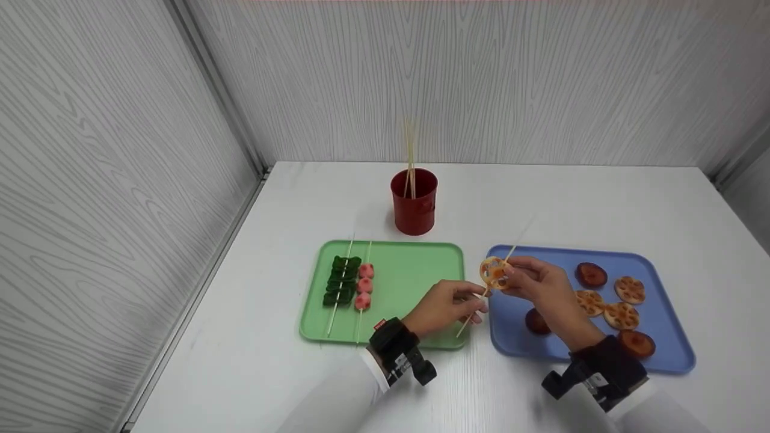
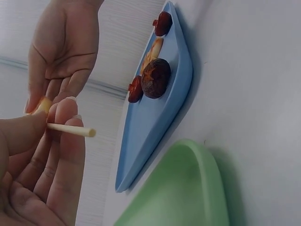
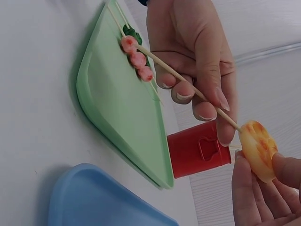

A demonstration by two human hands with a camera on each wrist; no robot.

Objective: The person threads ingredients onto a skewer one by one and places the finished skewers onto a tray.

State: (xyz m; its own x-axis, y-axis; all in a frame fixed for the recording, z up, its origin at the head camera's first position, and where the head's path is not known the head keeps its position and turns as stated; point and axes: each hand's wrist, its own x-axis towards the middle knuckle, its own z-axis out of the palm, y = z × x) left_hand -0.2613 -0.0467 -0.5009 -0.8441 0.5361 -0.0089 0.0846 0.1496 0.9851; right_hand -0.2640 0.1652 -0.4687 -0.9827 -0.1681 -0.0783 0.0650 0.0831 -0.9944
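The lotus slice (image 1: 494,272) sits between the fingertips (image 1: 516,278) of both hands, above the two trays' (image 1: 662,264) adjoining edges.

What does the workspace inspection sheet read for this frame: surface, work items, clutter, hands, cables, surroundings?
Surface: white table, bare around the trays.
Work items: bamboo skewer threaded into lotus root slice; more slices and dark mushroom pieces on blue tray.
Clutter: green tray carrying two finished skewers; red cup holding spare sticks.
Hands: left hand pinches the skewer; right hand pinches the slice.
Cables: nothing seen.
Surroundings: grey wood-grain panels on three sides.
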